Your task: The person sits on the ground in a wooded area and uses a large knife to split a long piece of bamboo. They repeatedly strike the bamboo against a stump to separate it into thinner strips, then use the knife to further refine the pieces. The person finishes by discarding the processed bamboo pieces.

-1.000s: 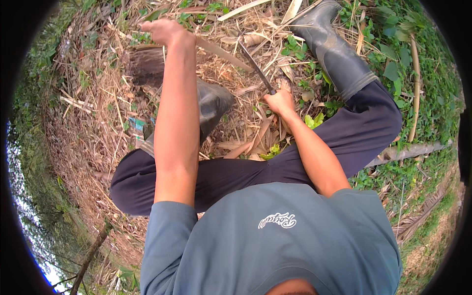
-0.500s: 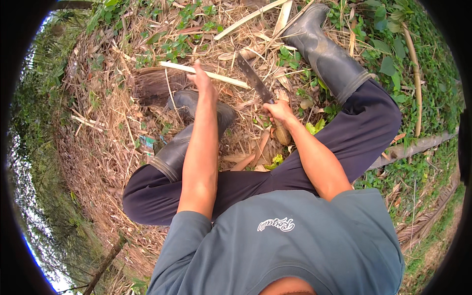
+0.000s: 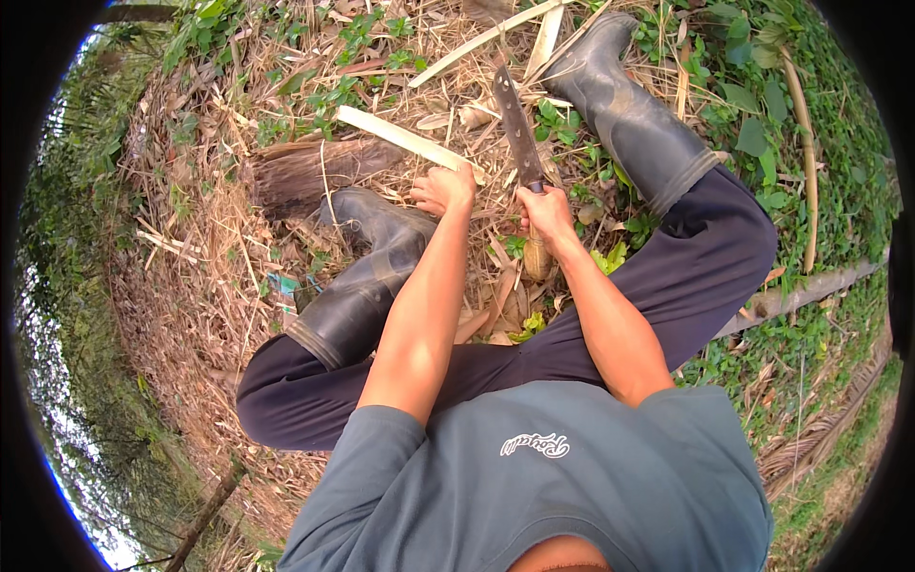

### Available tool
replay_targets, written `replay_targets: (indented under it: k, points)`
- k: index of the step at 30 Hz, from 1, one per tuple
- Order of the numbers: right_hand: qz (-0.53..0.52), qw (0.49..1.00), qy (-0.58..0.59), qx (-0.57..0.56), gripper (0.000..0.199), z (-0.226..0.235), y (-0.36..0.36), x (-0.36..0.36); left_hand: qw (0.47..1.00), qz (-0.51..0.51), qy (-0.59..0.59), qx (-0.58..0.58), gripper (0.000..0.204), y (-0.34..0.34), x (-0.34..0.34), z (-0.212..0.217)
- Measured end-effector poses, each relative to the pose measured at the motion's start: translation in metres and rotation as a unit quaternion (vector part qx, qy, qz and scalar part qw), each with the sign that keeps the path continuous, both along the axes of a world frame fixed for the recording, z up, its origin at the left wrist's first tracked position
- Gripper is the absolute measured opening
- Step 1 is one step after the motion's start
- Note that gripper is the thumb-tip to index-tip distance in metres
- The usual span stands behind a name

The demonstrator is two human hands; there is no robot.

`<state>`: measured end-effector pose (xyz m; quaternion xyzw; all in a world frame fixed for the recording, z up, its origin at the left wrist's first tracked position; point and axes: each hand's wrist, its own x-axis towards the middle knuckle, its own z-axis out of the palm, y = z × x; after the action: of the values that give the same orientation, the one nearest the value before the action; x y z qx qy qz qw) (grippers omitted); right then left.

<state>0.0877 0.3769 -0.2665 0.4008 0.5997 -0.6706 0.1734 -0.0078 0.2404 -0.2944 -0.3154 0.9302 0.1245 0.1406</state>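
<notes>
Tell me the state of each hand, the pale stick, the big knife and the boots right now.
left hand: closed around the pale stick
right hand: closed on the knife handle
pale stick: held at one end, slanting up and left over the ground
knife: blade bare, pointing away from the person
rubber boots: worn, planted on dry litter

The left hand (image 3: pixel 443 191) covers the near end of the pale strip (image 3: pixel 405 140). The right hand (image 3: pixel 546 212) hides most of the machete (image 3: pixel 518 133) handle. At six o'clock, the shirt (image 3: pixel 534 477) is cut off by the rim.
</notes>
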Motion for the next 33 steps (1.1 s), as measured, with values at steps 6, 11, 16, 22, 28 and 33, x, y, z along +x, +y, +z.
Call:
replay_targets:
  k: [6,11,16,22,28,33]
  points:
    - [0.090,0.988,0.041,0.122,0.027,0.046,0.014,-0.012,0.996,0.034,0.052,0.071,0.046,-0.006,0.001,0.020]
    - [0.250,0.922,0.113,0.273,0.025,0.107,0.039,-0.018,0.885,0.033,0.140,0.442,0.016,-0.055,0.045,0.115]
    - [0.283,0.879,0.236,0.303,0.022,0.099,0.008,-0.005,0.855,0.054,-0.011,0.516,0.037,-0.092,0.113,0.236]
    - [0.396,0.861,0.183,0.261,0.024,0.089,-0.018,0.013,0.856,0.022,-0.048,0.514,0.049,-0.115,0.143,0.262]
    - [0.424,0.853,0.128,0.276,0.024,0.077,-0.014,0.022,0.888,0.020,0.127,0.442,0.018,-0.109,0.143,0.245]
    - [0.351,0.883,0.215,0.226,0.020,0.096,-0.029,0.026,0.873,-0.096,0.203,0.433,0.013,-0.099,0.132,0.230]
